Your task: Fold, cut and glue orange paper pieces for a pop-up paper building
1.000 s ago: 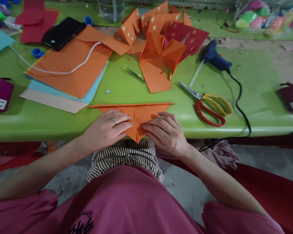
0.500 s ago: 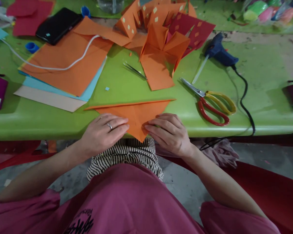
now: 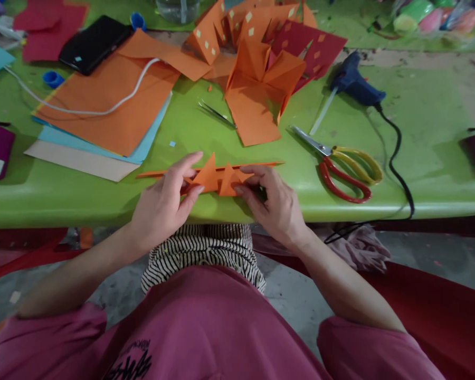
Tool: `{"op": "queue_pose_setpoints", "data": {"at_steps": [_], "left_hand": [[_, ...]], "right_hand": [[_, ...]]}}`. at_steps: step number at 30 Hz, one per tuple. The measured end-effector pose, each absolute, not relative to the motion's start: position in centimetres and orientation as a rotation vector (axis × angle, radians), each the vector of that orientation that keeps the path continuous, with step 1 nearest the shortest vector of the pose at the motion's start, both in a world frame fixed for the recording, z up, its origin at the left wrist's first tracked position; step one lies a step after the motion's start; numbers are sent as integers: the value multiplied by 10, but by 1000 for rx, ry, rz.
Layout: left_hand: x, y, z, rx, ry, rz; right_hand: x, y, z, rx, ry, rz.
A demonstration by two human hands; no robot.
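A folded piece of orange paper (image 3: 210, 179) lies at the near edge of the green table, with two pointed flaps standing up in its middle. My left hand (image 3: 164, 192) pinches its left part between thumb and fingers. On the other side my right hand (image 3: 273, 200) grips the right flap the same way. Behind the hands runs the paper's long straight folded edge. Tweezers (image 3: 217, 114) and a small blue paper square (image 3: 172, 143) lie beyond. To the right are scissors (image 3: 332, 163) with one red and one yellow handle.
A blue glue gun (image 3: 356, 82) with a black cord lies at the right. Folded orange paper pieces (image 3: 257, 111) stand at the back. On the left are stacked coloured sheets (image 3: 114, 116), a black phone-like device (image 3: 95, 42) and a white cable (image 3: 114, 108).
The paper's lower point, which hung over the table edge, has been folded up, and two flaps now stand. Both hands went from lying flat on the paper to pinching it.
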State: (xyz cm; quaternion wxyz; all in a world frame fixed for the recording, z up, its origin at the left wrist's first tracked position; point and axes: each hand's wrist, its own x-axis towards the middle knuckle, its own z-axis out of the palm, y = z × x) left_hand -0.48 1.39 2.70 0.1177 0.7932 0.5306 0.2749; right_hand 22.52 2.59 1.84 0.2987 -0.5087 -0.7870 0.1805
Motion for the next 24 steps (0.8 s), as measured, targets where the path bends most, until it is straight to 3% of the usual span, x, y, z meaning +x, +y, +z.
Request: {"op": "queue_pose_setpoints", "data": {"at_steps": [11, 24], "left_hand": [[-4, 22, 32, 2507, 1457, 568], [-4, 16, 19, 2713, 1388, 715]], "right_hand": [[224, 35, 20, -1325, -2180, 414], [237, 46, 25, -1089, -2275, 665]]}}
